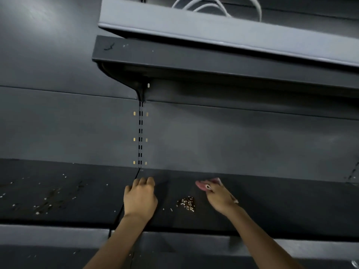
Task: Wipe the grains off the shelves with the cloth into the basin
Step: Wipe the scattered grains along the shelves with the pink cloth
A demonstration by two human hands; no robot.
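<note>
1. Just right of the slotted upright (140, 133), on the dark shelf (272, 206), grains sit gathered in a small pile (186, 204), so sweeping seems partly done.
2. Beyond the pile, the right hand (219, 197) grips the pink cloth (208, 183).
3. By the upright's foot, the left hand (140, 197) rests with fingers curled, holding nothing visible.
4. Left of the upright, scattered grains (44, 202) remain.
5. No basin is in view; the emptying step looks undone.

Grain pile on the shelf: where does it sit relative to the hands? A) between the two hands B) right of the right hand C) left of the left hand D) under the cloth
A: the grain pile lies on the shelf between the left hand and the right hand, which holds the pink cloth beyond it.
</note>
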